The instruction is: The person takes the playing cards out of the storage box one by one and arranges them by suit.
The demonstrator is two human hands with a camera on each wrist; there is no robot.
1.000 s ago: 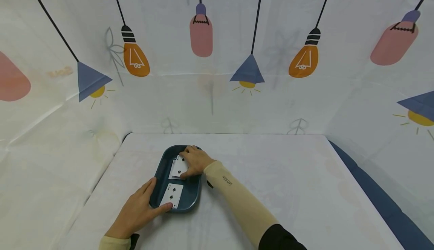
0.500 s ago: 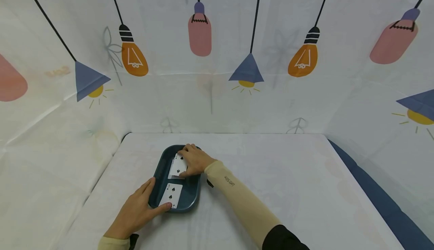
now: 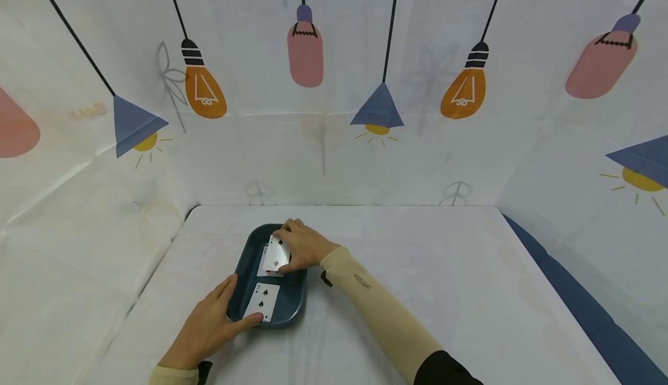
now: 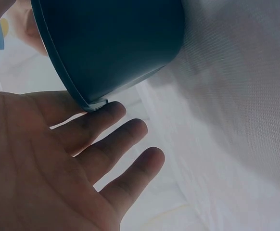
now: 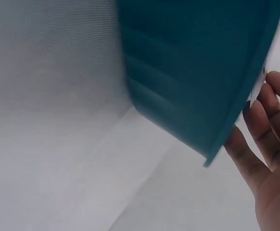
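A dark teal tray [image 3: 296, 298] stands on the white table, with a ridge between its far and near parts. In the near part lies a playing card with spades [image 3: 262, 301]. My left hand [image 3: 207, 328] rests against the tray's near left corner, thumb over the near rim; in the left wrist view its fingers [image 4: 130, 178] are nearly straight. My right hand [image 3: 304, 246] pinches a playing card [image 3: 278, 253] by its far and near edges, tilted above another card [image 3: 261, 268] in the far part. The tray hides most of the held card in the right wrist view.
The white tabletop [image 3: 417, 280] extends right of the tray. A pale wall sheet [image 3: 334, 159] printed with hanging lamps rises behind the table, and dark blue fabric [image 3: 563, 292] lies along the right side.
My right hand has lifted the pinched card slightly and tilted it, showing more of the card beneath. The left hand and the tray stay nearly still, apart from a small shift of the view.
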